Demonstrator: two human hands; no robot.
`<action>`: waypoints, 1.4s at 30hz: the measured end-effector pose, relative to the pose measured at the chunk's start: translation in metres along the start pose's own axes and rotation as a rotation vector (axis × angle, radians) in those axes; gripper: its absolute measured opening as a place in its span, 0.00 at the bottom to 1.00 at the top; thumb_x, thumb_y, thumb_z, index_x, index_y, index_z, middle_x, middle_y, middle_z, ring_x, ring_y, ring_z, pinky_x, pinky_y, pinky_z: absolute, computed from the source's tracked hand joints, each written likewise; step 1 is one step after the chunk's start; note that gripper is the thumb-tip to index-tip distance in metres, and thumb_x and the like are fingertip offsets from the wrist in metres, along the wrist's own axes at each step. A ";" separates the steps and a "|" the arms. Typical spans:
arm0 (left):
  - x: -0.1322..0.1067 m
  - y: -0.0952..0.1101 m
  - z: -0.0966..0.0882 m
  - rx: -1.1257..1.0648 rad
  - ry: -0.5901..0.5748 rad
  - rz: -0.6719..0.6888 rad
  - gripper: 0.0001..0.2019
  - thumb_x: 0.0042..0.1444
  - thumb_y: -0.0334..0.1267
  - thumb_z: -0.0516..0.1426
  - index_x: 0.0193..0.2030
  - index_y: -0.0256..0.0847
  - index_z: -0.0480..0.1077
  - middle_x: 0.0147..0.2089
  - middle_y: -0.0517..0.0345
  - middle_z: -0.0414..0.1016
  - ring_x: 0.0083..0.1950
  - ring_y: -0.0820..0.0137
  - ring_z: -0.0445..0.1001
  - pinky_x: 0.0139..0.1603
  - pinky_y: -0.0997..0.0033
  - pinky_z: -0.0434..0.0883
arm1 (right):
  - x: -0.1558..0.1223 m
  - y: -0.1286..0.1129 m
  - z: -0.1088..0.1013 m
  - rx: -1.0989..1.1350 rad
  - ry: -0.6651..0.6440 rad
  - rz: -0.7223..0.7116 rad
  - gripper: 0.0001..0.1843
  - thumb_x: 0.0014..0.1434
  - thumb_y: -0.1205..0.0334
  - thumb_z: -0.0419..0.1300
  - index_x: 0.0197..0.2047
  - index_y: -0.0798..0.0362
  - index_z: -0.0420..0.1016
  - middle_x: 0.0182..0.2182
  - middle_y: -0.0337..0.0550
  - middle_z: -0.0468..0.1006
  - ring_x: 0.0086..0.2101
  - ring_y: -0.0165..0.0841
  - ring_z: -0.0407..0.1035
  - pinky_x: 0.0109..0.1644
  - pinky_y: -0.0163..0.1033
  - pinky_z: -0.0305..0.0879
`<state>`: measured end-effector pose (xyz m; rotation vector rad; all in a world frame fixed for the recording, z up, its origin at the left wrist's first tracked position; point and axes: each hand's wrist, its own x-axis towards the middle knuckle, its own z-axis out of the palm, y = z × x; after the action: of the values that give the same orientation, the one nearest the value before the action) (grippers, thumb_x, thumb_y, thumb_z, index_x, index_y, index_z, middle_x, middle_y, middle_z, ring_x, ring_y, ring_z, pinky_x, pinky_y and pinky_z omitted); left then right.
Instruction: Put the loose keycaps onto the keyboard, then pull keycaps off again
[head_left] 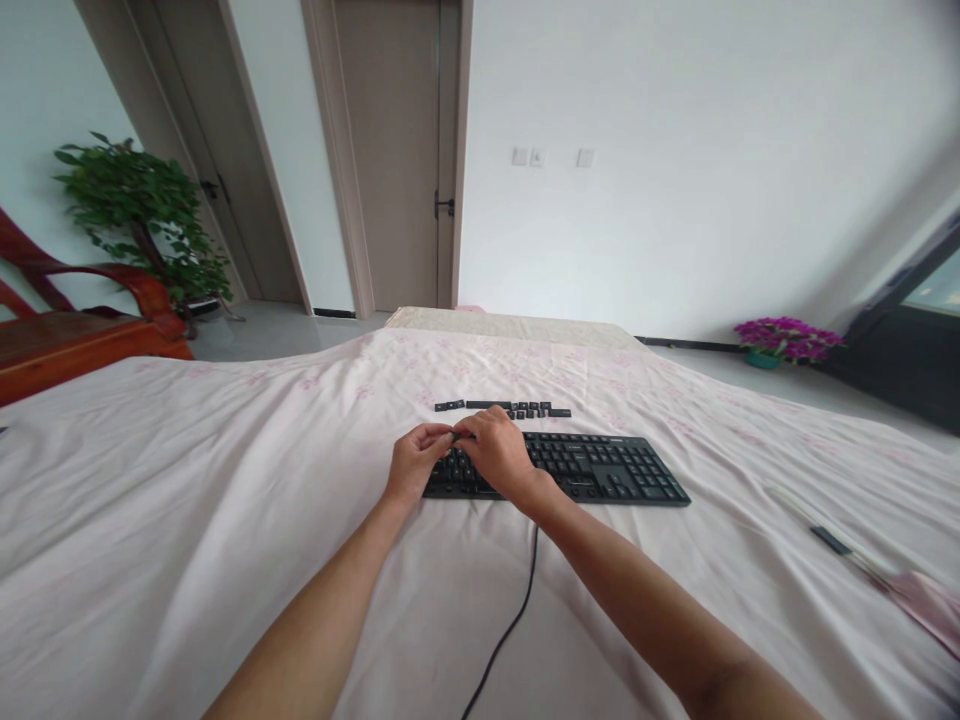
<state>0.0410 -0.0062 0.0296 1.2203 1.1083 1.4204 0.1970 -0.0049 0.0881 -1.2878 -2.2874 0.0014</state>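
A black keyboard [607,465] lies on the pale cloth, with part of its left side under my hands. My left hand [414,462] is at its left end, thumb and fingers pinched together. Reaching across from the right, my right hand [496,448] is also closed in a pinch, and its fingertips meet those of the left. Between them shows a small black piece that looks like a keycap [455,437], partly hidden by the fingers. Beyond the keyboard lie several loose black keycaps [450,405] and a long bar-shaped keycap [487,405].
The keyboard's black cable [506,630] runs toward me over the wrinkled cloth [262,560]. To the right lies a thin tool with a black band [831,540], beside pink fabric [930,605]. A wooden chair [142,310] and a leafy plant [142,210] stand at left.
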 end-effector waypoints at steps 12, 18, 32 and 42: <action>-0.002 0.003 0.002 0.008 -0.043 0.000 0.21 0.49 0.52 0.61 0.43 0.37 0.72 0.31 0.55 0.79 0.35 0.67 0.78 0.37 0.71 0.72 | -0.008 0.003 -0.005 -0.078 -0.058 0.024 0.11 0.63 0.58 0.55 0.43 0.47 0.78 0.38 0.44 0.79 0.44 0.37 0.66 0.48 0.39 0.59; -0.001 -0.004 -0.006 0.200 0.105 0.129 0.18 0.55 0.50 0.55 0.45 0.40 0.72 0.39 0.53 0.79 0.41 0.65 0.77 0.44 0.67 0.72 | -0.012 0.030 -0.006 0.751 -0.092 0.417 0.14 0.55 0.56 0.60 0.41 0.51 0.80 0.33 0.40 0.81 0.33 0.33 0.71 0.38 0.36 0.63; 0.009 -0.029 -0.019 0.481 0.083 0.152 0.16 0.57 0.44 0.53 0.50 0.43 0.72 0.51 0.53 0.76 0.50 0.63 0.75 0.53 0.62 0.70 | -0.043 0.064 -0.014 0.915 -0.049 0.552 0.15 0.46 0.56 0.66 0.37 0.55 0.80 0.30 0.41 0.80 0.31 0.32 0.70 0.37 0.37 0.63; 0.010 -0.033 -0.020 0.592 0.062 0.212 0.14 0.58 0.41 0.52 0.49 0.44 0.72 0.51 0.55 0.74 0.49 0.66 0.73 0.54 0.64 0.69 | -0.076 0.090 -0.020 0.172 -0.021 0.249 0.08 0.53 0.60 0.64 0.37 0.45 0.82 0.34 0.39 0.78 0.40 0.36 0.69 0.44 0.38 0.62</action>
<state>0.0233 0.0080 -0.0030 1.7580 1.5459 1.3304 0.3091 -0.0209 0.0516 -1.4749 -2.0783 0.2932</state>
